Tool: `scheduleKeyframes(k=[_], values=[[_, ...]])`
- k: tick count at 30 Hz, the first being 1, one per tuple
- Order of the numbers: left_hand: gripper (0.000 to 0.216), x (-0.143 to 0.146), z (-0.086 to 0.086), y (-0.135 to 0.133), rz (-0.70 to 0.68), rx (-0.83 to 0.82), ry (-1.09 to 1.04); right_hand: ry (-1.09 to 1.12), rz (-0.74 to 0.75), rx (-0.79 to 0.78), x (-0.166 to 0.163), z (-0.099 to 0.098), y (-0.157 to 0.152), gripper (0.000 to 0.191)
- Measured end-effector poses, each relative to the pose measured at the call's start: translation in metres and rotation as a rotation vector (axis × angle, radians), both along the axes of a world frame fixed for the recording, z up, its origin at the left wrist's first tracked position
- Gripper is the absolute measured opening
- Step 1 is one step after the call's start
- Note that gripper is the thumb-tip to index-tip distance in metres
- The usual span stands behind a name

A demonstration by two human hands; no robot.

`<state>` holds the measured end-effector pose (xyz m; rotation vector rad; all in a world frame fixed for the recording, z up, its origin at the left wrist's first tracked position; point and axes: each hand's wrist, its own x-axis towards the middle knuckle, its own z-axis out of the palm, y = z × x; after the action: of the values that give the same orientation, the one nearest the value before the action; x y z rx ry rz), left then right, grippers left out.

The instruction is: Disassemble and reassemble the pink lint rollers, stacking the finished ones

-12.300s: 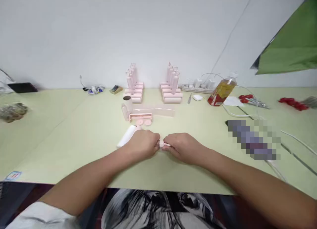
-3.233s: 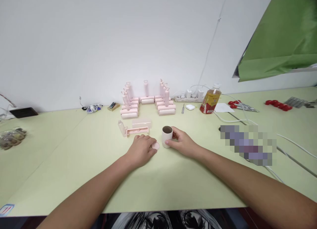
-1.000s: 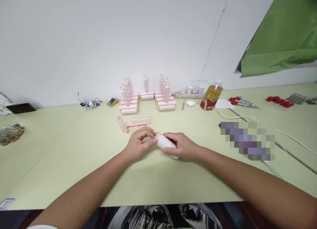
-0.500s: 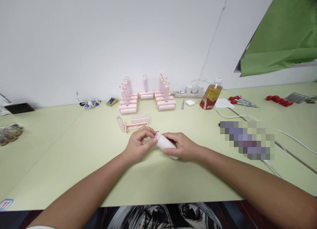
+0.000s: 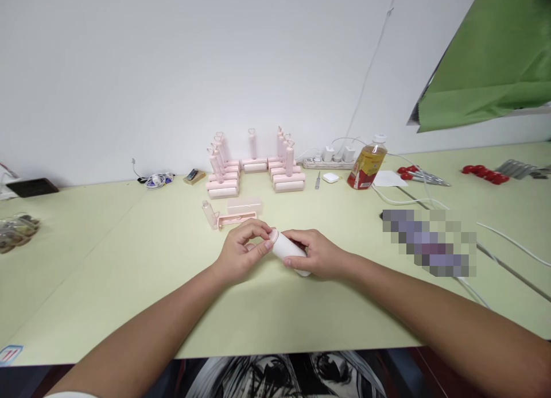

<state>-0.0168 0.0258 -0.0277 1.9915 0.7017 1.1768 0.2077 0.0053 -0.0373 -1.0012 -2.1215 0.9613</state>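
My right hand (image 5: 316,253) is wrapped round a white roll (image 5: 288,247), which looks like a lint roller's sticky roll. The roll is tilted, its pink end towards the upper left. At that end, the fingertips and thumb of my left hand (image 5: 243,250) pinch the pink end piece (image 5: 274,235). Just beyond my left hand lie an open pink case (image 5: 236,219), a clear pinkish cover (image 5: 244,205) and a small clear pink bottle-like handle (image 5: 209,214).
Several pink lint rollers (image 5: 289,182) with upright heart-topped handles stand near the wall. To their right are a power strip (image 5: 329,163), a drink bottle (image 5: 367,165), red-handled tools (image 5: 424,175) and loose cables. A bundled white cable (image 5: 157,181) lies at the back left.
Hardly anything differs: both hands stay on the roll in nearly the same place, and the whole view shifts very slightly.
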Motion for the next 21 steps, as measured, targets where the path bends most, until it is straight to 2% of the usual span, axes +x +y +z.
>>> scheduleKeyframes(k=[12,18,21], values=[[0.007,0.0008,-0.0011,-0.0013,-0.014,0.047,-0.006,0.012,-0.009,-0.019,0.0,0.0026,-0.0002,0.046],[0.01,-0.0003,-0.0021,0.0004,-0.062,0.041,-0.013,0.044,-0.008,-0.042,-0.0005,0.0022,-0.0008,0.047],[0.021,-0.004,-0.0041,0.002,-0.104,0.082,-0.013,0.089,-0.022,-0.077,-0.0011,0.0017,-0.0007,0.046]])
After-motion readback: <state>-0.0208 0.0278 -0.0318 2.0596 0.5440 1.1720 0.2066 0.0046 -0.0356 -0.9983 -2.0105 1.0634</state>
